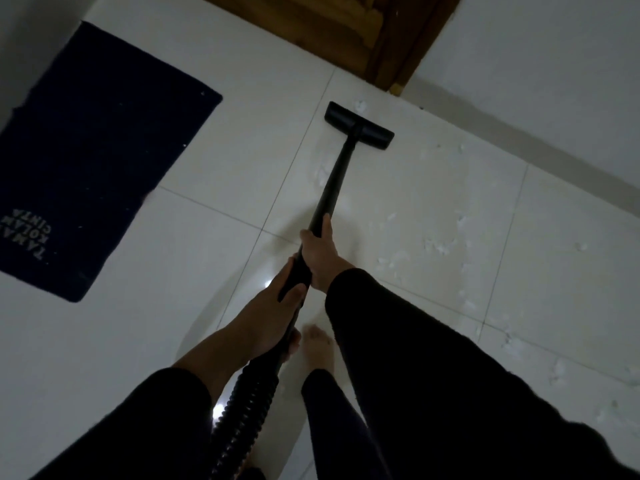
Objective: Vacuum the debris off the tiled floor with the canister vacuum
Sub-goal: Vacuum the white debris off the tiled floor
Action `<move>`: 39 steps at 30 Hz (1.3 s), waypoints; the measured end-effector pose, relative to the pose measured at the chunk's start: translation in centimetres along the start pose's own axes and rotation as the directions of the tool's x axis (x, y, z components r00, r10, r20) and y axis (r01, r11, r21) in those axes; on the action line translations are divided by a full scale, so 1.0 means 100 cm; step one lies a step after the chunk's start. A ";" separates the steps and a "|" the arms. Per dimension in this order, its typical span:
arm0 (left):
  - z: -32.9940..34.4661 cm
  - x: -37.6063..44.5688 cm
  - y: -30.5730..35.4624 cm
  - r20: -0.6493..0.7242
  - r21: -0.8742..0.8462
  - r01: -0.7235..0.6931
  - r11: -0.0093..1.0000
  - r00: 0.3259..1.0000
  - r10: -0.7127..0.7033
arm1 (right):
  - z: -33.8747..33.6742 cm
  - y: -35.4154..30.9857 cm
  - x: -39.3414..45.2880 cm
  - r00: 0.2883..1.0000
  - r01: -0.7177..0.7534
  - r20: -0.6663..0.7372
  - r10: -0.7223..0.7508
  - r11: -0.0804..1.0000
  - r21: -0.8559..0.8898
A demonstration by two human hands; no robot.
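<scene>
A black vacuum wand (332, 181) runs from my hands out to a flat black floor nozzle (358, 128) resting on the white tiled floor (214, 161). My right hand (320, 258) grips the wand higher up. My left hand (273, 313) grips it lower, where the ribbed black hose (244, 417) begins. White scraps of debris (440, 245) lie scattered on the tiles right of the wand, and one scrap (360, 106) sits just beyond the nozzle. The canister is not in view.
A dark blue mat (93, 150) with white lettering lies on the left. A wooden door frame (391, 50) stands behind the nozzle, with a white wall (554, 81) running along the right. My bare foot (317, 348) stands below my hands.
</scene>
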State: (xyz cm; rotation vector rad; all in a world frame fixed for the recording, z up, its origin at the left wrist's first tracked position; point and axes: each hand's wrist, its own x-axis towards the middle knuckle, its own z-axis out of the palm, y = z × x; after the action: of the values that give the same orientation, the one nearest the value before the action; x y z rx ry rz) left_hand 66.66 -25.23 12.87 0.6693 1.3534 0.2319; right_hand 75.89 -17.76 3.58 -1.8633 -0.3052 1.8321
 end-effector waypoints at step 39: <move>0.054 0.041 0.129 0.132 -0.181 0.181 0.967 0.979 -0.158 | -0.072 -0.132 0.007 0.993 -0.062 -0.108 0.042 0.979 -0.195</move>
State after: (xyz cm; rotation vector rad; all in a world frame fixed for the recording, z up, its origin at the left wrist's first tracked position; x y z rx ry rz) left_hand 75.53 -14.47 17.19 0.3966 1.2498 0.1800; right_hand 85.49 -7.61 9.27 -2.1120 -0.4189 1.7872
